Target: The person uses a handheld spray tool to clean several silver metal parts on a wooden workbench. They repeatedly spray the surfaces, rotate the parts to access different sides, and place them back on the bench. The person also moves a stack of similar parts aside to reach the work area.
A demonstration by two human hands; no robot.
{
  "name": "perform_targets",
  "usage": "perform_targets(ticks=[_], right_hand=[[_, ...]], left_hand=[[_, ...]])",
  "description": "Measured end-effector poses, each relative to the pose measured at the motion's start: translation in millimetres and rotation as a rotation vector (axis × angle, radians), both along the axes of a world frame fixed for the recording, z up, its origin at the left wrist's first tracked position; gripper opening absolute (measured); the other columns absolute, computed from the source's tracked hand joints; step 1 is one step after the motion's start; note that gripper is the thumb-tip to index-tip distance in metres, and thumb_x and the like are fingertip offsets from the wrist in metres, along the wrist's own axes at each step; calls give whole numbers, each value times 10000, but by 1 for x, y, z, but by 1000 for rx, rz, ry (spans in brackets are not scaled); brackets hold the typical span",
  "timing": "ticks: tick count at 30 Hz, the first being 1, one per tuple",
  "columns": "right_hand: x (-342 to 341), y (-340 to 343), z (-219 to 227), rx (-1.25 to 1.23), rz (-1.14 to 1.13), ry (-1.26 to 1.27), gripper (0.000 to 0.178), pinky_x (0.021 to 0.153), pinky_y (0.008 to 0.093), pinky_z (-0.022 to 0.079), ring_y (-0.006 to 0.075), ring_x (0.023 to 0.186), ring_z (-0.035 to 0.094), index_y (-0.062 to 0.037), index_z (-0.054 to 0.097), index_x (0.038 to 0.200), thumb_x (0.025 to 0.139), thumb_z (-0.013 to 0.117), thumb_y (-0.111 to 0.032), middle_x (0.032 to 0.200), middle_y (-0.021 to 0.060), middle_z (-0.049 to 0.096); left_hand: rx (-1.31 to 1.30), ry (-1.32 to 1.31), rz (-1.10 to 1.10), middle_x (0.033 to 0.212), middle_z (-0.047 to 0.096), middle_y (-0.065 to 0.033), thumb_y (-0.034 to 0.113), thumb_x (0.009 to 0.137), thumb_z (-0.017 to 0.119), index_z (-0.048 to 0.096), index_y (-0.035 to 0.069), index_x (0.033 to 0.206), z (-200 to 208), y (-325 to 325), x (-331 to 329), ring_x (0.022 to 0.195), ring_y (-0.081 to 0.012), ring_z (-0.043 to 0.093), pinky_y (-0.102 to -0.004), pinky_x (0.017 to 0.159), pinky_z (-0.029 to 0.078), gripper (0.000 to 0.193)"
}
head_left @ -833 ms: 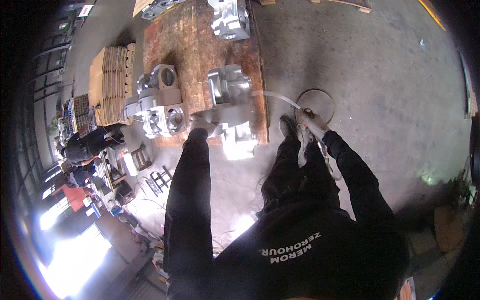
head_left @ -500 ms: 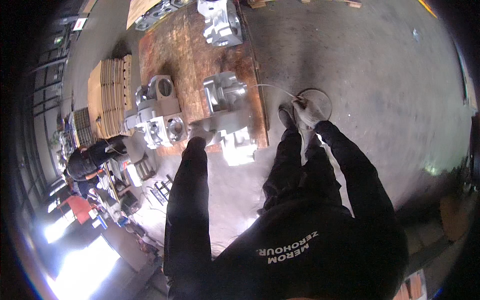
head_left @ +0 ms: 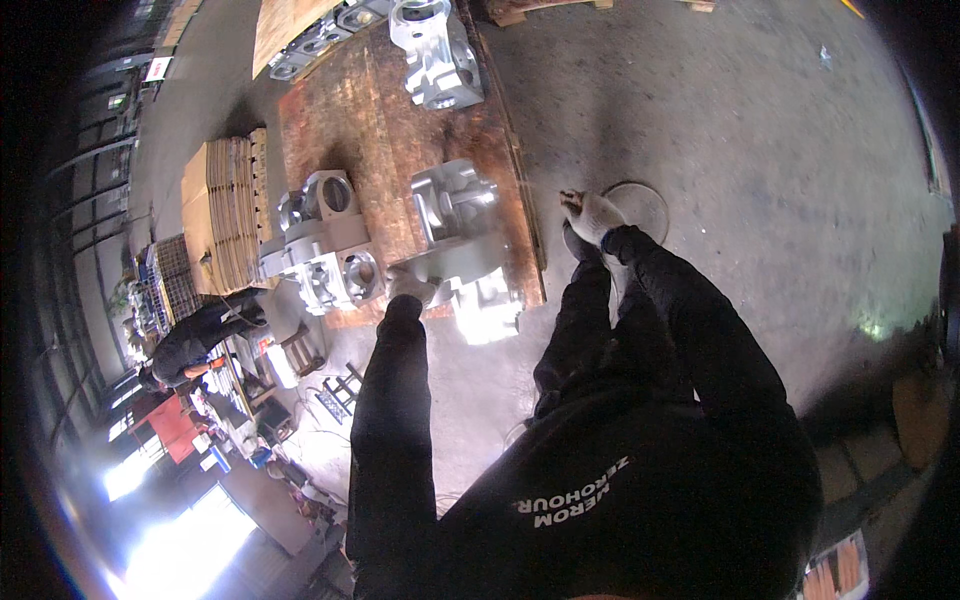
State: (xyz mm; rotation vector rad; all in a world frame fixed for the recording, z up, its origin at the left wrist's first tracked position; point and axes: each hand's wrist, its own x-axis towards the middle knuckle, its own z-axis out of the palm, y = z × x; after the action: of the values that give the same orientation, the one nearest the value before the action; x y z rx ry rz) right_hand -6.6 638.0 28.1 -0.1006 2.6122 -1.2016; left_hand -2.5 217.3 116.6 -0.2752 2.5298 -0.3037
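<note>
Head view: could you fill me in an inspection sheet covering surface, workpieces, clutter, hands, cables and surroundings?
Surface: brown wooden platform, stained and worn.
Workpieces: silver casting at the left hand; a second casting left of it, a third casting farther off.
Clutter: brown stacked sheets left of the platform; dark rack on the floor.
Hands: left touching the silver casting, grip unclear; right hand closed around a small object, kind unclear.
Cables: thin loop beside the right hand; whether hose or cable, cannot tell.
Surroundings: another person bending at left; bright opening lower left.
</note>
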Motion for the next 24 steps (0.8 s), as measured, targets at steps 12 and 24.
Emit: perform_targets(ticks=[12,24], right_hand=[[-4,40,-1,-20,50,-143,376,706,390,537,309,854,688,-32,662,1085,990,546,-377,979,207,697],[20,80,25,-132,-143,-289,376,587,328,530,200,640,665,-51,664,1024,977,604,-420,718,92,663]], left_hand=[[389,145,387,1510,395,-261,518,707,840,225,-72,1486,64,31,13,1285,-391,537,-438,1045,475,1154],[1862,1109,1552,1155,671,-168,441,982,571,468,-11,1367,-55,50,88,1020,-283,650,-455,928,514,602]])
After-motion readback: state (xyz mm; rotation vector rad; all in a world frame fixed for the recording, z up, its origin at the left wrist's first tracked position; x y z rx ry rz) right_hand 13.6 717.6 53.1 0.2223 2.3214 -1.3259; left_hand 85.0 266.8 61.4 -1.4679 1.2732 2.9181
